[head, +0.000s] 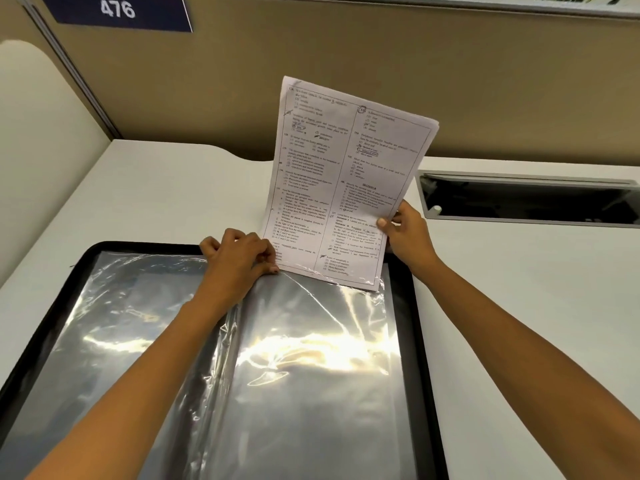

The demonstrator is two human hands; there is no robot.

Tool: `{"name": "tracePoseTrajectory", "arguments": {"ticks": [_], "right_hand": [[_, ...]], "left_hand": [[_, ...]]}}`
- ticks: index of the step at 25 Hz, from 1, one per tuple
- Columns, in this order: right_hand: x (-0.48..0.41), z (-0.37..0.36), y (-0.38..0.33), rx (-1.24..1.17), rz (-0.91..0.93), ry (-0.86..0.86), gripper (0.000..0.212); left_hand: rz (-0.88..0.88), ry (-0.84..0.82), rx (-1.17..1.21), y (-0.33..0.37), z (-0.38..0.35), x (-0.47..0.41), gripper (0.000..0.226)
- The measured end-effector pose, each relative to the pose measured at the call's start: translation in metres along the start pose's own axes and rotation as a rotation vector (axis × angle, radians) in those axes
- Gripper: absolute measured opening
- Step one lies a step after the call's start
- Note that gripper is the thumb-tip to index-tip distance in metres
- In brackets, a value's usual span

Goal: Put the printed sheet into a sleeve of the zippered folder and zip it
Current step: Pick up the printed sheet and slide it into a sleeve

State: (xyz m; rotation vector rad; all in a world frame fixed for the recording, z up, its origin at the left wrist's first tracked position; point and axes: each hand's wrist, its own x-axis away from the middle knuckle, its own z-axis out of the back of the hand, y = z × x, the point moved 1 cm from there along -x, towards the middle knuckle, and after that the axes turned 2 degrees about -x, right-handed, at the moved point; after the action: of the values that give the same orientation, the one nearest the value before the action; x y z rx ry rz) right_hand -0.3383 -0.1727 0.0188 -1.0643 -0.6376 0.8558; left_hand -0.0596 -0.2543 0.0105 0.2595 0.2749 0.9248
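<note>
The black zippered folder (420, 341) lies open on the white desk, its glossy clear sleeves spread across both halves. The printed sheet (346, 181) stands nearly upright above the right-hand sleeve (311, 358), its lower edge tucked just inside the sleeve's top opening. My right hand (407, 230) grips the sheet's right edge low down. At the sleeve's top edge near the spine, my left hand (239, 258) pinches the plastic, beside the sheet's lower left corner. The zip itself is not visible.
The white desk (519, 306) extends right of the folder. A recessed cable tray with a dark opening (530, 199) sits at the back right. A tan partition wall (311, 57) with a blue "476" sign (117, 10) rises behind the desk.
</note>
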Motion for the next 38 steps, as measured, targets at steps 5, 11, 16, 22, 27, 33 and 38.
{"name": "tracePoseTrajectory", "arguments": {"ticks": [5, 11, 16, 22, 27, 33, 38], "right_hand": [[0.0, 0.003, 0.003, -0.085, -0.046, -0.001, 0.032], [0.001, 0.002, 0.005, -0.06, -0.037, -0.018, 0.034], [0.0, -0.002, -0.005, 0.019, 0.003, -0.139, 0.039], [-0.001, -0.004, -0.006, -0.05, -0.076, -0.253, 0.027], [0.0, -0.013, -0.008, -0.093, -0.126, -0.291, 0.027], [-0.01, 0.006, -0.012, 0.099, -0.165, -0.608, 0.04], [-0.029, 0.003, -0.013, 0.132, -0.206, -0.555, 0.029]], "left_hand": [[-0.01, 0.023, -0.022, -0.007, 0.006, -0.001, 0.018], [-0.05, 0.141, -0.176, -0.017, 0.003, 0.003, 0.025], [0.022, 0.16, -0.082, -0.019, 0.001, 0.004, 0.032], [0.141, 0.17, -0.031, -0.005, 0.001, 0.014, 0.007], [-0.013, 0.064, -0.01, 0.03, -0.019, 0.032, 0.038], [-0.037, 0.055, -0.059, 0.038, -0.027, 0.033, 0.054], [-0.063, 0.075, -0.009, 0.043, -0.022, 0.017, 0.034]]}}
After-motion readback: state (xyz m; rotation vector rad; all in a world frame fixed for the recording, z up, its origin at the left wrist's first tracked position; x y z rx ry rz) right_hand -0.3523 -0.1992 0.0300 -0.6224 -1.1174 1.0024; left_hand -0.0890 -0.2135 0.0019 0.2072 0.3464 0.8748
